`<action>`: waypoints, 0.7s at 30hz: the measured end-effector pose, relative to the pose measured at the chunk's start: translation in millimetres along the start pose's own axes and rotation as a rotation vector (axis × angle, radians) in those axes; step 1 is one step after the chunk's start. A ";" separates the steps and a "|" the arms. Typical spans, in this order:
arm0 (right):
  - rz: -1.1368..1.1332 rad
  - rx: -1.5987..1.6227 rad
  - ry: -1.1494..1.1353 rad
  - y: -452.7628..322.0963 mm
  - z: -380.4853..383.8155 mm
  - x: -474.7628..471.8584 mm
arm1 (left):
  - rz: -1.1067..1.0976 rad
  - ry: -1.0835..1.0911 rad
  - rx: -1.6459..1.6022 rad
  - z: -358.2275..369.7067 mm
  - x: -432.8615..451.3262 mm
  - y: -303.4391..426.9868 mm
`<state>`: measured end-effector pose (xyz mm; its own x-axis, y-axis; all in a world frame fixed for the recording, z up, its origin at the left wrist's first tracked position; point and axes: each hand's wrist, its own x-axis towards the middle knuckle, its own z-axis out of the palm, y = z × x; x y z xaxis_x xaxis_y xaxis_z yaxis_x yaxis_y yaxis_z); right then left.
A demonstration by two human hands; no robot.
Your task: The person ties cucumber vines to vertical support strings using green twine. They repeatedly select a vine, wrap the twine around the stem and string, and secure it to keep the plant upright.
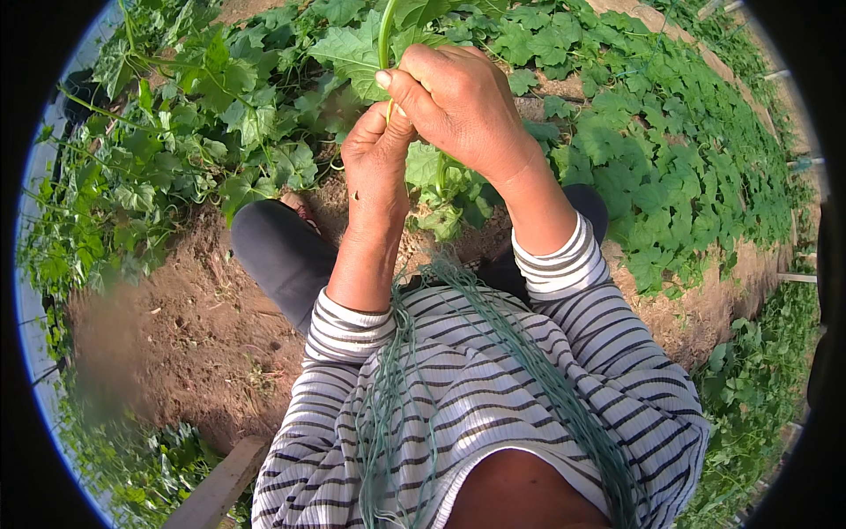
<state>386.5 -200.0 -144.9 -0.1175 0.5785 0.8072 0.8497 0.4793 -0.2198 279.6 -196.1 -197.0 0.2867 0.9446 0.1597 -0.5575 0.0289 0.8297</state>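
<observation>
Both of my hands are together at the top middle, raised over the vines. My left hand [380,155] pinches a thin piece of green stem between thumb and fingers. Just above and to the right, my right hand [456,99] is closed on the same vine stem [386,33], its thumb lying against it. Broad green leaves [353,53] hang behind the hands. A bundle of green twine [548,370] is draped round my neck and down both sides of my striped shirt. What lies inside the right fist is hidden.
Dense leafy vines [661,145] spread to the right, and more vines [145,152] grow on the left. Bare brown soil [198,317] lies between the rows. A pale post [218,483] slants at the lower left. My bent knees are on either side of a small plant [443,218].
</observation>
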 end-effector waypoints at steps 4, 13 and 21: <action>0.150 0.337 -0.281 17.5 -23.9 11.2 | 0.053 -0.003 0.129 -0.2 -1.3 4.6; 0.373 0.827 -0.447 21.9 -14.9 3.5 | 0.034 -0.010 0.264 -7.5 6.4 12.3; 0.578 1.282 0.096 35.8 -25.3 12.7 | 0.274 -0.007 0.448 8.5 -3.1 10.7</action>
<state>428.4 -192.2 -128.7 0.1612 0.8760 0.4546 -0.2923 0.4824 -0.8257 279.4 -201.5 -184.0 0.1837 0.8956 0.4052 -0.2250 -0.3629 0.9042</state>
